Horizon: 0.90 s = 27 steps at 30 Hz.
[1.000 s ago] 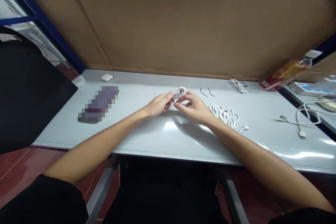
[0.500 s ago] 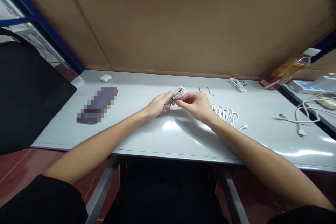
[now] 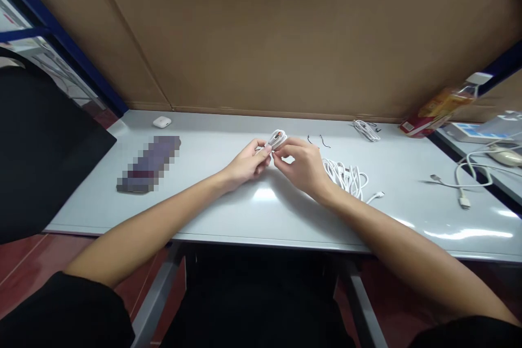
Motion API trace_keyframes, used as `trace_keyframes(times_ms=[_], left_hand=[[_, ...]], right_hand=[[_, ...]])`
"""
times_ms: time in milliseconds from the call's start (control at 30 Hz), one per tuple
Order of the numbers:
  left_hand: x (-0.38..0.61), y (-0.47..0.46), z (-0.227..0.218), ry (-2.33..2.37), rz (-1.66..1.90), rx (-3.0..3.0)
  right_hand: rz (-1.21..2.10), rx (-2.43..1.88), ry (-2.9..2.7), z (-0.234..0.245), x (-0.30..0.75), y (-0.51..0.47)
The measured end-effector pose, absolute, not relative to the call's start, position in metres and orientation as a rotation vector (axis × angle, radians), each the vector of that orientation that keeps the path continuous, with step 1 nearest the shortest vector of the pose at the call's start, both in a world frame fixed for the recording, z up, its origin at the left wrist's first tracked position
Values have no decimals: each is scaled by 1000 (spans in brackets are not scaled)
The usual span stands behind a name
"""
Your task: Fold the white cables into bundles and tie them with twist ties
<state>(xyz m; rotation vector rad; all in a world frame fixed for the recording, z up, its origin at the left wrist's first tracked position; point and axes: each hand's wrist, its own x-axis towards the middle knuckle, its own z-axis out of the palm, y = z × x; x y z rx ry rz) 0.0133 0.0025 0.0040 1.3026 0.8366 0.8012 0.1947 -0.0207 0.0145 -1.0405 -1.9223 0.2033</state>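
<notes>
Above the middle of the grey table (image 3: 253,212), the left hand (image 3: 244,164) and right hand (image 3: 302,166) are together pinching a small coiled white cable (image 3: 277,139) between fingertips. Just right of that grip, a loose white cable bundle (image 3: 346,176) is lying; no lettering on it is readable.

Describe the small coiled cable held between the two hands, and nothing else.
The coiled cable is white, wound into a small tight loop of several turns, with a dark spot inside that may be a plug or tie. It is held just above the grey table, pinched from either side by the fingertips of the left hand and right hand.
</notes>
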Motion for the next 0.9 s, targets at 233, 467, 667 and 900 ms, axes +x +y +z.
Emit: trace_keyframes(times_ms=[233,467,667,900], left_hand=[[2,10,4,719,754,1525],[-1,12,0,741,690,1572],[1,12,-2,756,723,1565],[1,14,-4,685,898,1752]], right_hand=[[-212,-870,-2132,3,202,-15],[-452,-734,-2308,7,207,-12],[-174,-751,-2227,8,207,-12],[1273,-1113,-1443,30,207,-17]])
